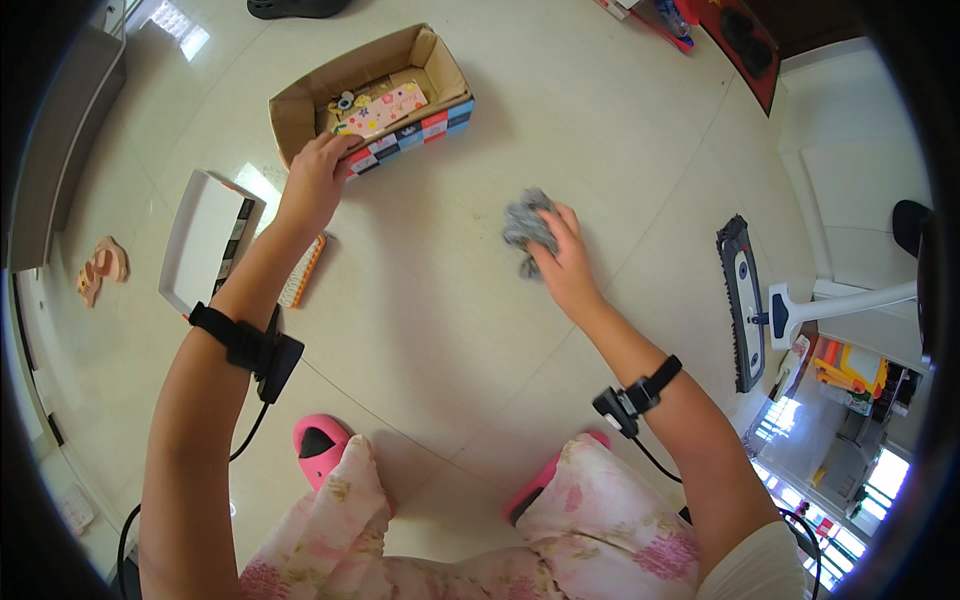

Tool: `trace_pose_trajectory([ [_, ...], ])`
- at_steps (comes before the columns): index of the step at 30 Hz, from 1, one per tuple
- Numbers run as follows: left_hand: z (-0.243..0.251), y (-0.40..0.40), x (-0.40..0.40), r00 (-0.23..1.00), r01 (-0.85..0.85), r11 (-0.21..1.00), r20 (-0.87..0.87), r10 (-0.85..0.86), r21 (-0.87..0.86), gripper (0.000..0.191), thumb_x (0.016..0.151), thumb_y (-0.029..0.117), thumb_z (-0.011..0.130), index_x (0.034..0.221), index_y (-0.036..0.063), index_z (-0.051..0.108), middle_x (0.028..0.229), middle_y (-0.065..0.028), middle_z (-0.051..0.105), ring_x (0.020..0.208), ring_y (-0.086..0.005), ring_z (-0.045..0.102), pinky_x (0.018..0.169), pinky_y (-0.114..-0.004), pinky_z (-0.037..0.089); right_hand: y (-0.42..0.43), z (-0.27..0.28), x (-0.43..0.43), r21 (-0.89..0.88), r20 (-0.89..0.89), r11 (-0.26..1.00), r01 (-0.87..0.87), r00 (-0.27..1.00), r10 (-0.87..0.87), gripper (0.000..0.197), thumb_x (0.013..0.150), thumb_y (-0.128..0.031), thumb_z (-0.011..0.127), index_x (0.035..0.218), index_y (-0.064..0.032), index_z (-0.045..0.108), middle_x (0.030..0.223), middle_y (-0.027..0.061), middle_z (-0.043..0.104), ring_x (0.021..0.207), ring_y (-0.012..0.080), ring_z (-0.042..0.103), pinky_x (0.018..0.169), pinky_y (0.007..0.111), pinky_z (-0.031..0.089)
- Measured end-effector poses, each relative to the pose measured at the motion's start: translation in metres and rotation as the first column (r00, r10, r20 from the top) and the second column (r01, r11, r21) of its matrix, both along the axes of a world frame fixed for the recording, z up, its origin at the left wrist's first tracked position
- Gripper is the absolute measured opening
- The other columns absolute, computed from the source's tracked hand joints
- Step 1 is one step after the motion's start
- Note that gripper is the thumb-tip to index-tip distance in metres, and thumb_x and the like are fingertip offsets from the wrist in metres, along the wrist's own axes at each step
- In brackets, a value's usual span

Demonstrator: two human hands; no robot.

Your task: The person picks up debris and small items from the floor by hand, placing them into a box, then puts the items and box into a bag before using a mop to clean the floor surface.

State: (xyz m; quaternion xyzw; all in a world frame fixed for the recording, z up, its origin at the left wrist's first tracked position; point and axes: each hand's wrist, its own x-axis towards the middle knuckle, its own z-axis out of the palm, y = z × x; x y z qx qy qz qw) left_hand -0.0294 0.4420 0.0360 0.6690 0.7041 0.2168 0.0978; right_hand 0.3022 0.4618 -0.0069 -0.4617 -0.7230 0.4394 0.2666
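Observation:
My left hand (316, 174) grips the near edge of an open cardboard box (448, 69) that stands on the tiled floor (420, 300). Inside the box lie a pink card with a floral print (382, 109) and a few small trinkets (346, 101). In my right hand (566, 262) is a crumpled grey cloth (529, 221), held just above or against the floor; which, I cannot tell. Beneath my left forearm sits a brush with an orange edge and pale bristles (303, 276), partly hidden. Beside it, the white box lid (199, 240) lies with its inside up.
At the right, a flat mop (742, 307) with a white handle (855, 302) rests on the floor. Small pink sandals (105, 262) lie far left, near a grey cabinet (67, 142). A black shoe (296, 6) is at the top edge. A red mat (742, 60) lies top right.

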Motion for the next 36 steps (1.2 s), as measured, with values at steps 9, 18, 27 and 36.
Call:
trace_pose_trajectory([
  [9, 0.001, -0.023, 0.013, 0.995, 0.057, 0.998, 0.080, -0.055, -0.018, 0.031, 0.076, -0.004, 0.052, 0.105, 0.0047, 0.058, 0.098, -0.0120, 0.057, 0.096, -0.0300, 0.053, 0.082, -0.039, 0.043, 0.014, -0.007, -0.070, 0.202, 0.565, 0.819, -0.537, 0.747, 0.350, 0.050, 0.078, -0.019, 0.063, 0.124, -0.0043, 0.046, 0.143, 0.0160, 0.022, 0.128, 0.0377, 0.025, 0.107, 0.042, 0.022],
  [18, -0.001, -0.040, 0.038, 0.989, 0.085, 0.996, 0.115, -0.089, 0.035, 0.027, 0.075, -0.002, 0.055, 0.101, 0.0044, 0.058, 0.093, -0.0128, 0.056, 0.088, -0.0310, 0.052, 0.079, -0.039, 0.044, -0.030, -0.006, 0.024, 0.414, 0.691, 0.627, -0.659, 0.676, 0.255, 0.037, 0.076, -0.010, 0.057, 0.111, -0.0032, 0.052, 0.125, 0.0139, 0.046, 0.114, 0.0331, 0.046, 0.079, 0.035, 0.050],
  [27, 0.013, -0.071, 0.065, 0.944, 0.290, 0.948, 0.202, -0.261, -0.134, 0.026, 0.078, 0.004, 0.057, 0.104, 0.0033, 0.056, 0.095, -0.0139, 0.054, 0.093, -0.0315, 0.051, 0.081, -0.039, 0.044, -0.073, 0.047, 0.033, -0.668, 0.190, 0.696, -0.265, 0.843, 0.503, 0.037, 0.073, -0.001, 0.060, 0.109, -0.0018, 0.054, 0.105, 0.0100, 0.059, 0.094, 0.0185, 0.056, 0.076, 0.030, 0.048],
  [36, 0.018, -0.042, 0.044, 0.898, 0.143, 0.985, 0.430, -0.090, -0.094, 0.018, 0.086, 0.014, 0.052, 0.090, -0.0013, 0.061, 0.087, -0.0158, 0.060, 0.081, -0.0347, 0.056, 0.074, -0.039, 0.046, 0.008, 0.124, -0.096, 0.003, -0.273, 0.972, -0.234, 0.935, 0.226, 0.047, 0.070, 0.001, 0.061, 0.115, -0.0011, 0.047, 0.106, 0.0104, 0.057, 0.099, 0.0217, 0.055, 0.087, 0.031, 0.042],
])
